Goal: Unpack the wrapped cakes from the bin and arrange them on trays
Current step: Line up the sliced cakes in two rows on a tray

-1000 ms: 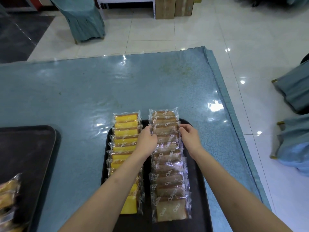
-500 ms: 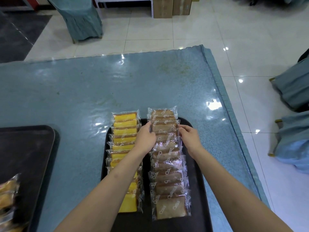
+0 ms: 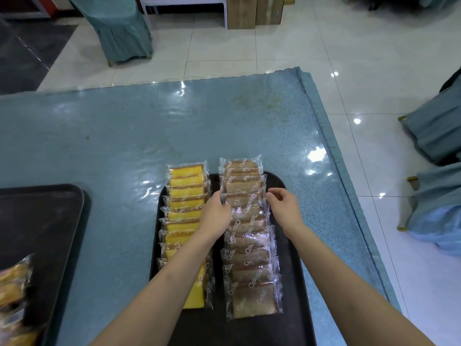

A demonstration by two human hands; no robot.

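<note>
Clear crinkly plastic wraps every cake, so each looks light, soft and slippery; I'd pinch the sealed side edges rather than squeeze the sponge. On the near black rectangular tray [image 3: 296, 283], a row of brown wrapped cakes [image 3: 249, 245] overlaps like shingles beside a row of yellow wrapped cakes [image 3: 184, 211]. The left hand [image 3: 215, 213] touches the brown row's left edge with fingers fairly straight; the right hand [image 3: 284, 208] hovers loosely curled, holding nothing. A second dark tray [image 3: 42, 221] at the left of the blue glossy surface [image 3: 124, 136] carries a few wrapped cakes [image 3: 13, 283].
</note>
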